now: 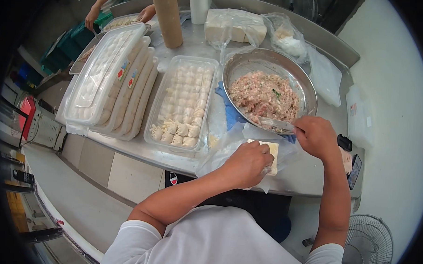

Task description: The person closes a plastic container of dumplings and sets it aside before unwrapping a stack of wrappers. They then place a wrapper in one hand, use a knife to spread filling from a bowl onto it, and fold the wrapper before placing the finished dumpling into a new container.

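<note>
My right hand [317, 135] grips a flat-bladed spatula [273, 123], its blade against the ground meat filling [264, 94] at the near side of the wide metal bowl [310, 91]. Over a stack of square, pale yellow dumpling wrappers [272, 167], my left hand [250, 163] has its fingers curled closed. A bit of white shows at the fingertips, but what they hold is mostly hidden. Clear plastic sheeting [220, 155] lies under the wrappers. To the left, a plastic tray [148, 130] contains rows of folded dumplings [182, 98].
Stacked lidded trays of dumplings [106, 77] stand at left. Behind are a brown cylinder [167, 18], a white roll [198, 8] and wrapped pale blocks [236, 26]. A phone [355, 172] lies at the right edge. Another person's hands [147, 13] work at the far left.
</note>
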Available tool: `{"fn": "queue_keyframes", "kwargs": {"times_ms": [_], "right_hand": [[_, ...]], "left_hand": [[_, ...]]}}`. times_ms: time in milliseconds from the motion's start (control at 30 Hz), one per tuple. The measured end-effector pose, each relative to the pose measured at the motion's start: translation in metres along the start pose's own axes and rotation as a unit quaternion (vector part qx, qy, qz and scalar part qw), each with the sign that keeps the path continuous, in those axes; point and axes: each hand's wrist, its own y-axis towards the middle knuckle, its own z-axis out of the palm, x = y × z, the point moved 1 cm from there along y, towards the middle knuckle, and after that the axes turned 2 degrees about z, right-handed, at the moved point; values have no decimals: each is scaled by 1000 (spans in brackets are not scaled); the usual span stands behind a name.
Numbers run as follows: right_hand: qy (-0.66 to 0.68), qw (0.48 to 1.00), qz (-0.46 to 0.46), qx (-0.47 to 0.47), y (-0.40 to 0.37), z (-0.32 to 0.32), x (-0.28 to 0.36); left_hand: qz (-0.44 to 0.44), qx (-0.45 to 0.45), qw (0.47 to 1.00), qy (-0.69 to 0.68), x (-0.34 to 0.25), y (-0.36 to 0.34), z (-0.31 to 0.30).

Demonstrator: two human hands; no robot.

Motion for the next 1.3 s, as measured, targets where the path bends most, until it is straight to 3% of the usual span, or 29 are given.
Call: {"fn": "queue_keyframes", "kwargs": {"times_ms": [67,167,267,600,700,767,800,833,867,967,1033,1100,1133,1233,1300], "right_hand": [[193,980,6,-40,-3,9,-19],[304,949,71,-55,-14,12,-23],[309,943,88,-89,-22,14,-24],[418,883,180,-119,-46,24,-17],[444,867,175,-142,-55,24,-5],[368,902,143,-176,-61,16,5],[369,901,143,-176,-62,11,11],[338,914,124,-188,-64,5,18],[307,925,103,-199,-64,3,25],[303,924,62,-225,-61,8,42],[289,928,53,-229,-56,15,54],[274,932,48,-233,-56,29,57],[266,935,40,-232,-56,40,54],[240,945,38,-217,-63,38,51],[222,952,49,-205,-68,29,55]], "left_hand": [[6,-17,999,-36,5,1,1],[4,-11,1000,-24,5,1,1],[13,-23,999,41,-10,-2,-2],[-16,18,999,-22,-2,1,-3],[-19,-50,996,-77,11,2,-1],[-206,-122,908,-344,23,-2,-18],[-207,-122,908,-343,30,-3,-23],[-182,-187,746,-613,38,-5,-26],[-137,-234,505,-819,42,-6,-27],[-125,-284,482,-819,42,-6,-33],[-155,-302,510,-790,38,-8,-35],[-114,-227,449,-856,40,-12,-35],[-113,-228,450,-856,39,-12,-37],[-131,-253,469,-836,36,-12,-42],[-199,-327,513,-768,39,-13,-40]]}}
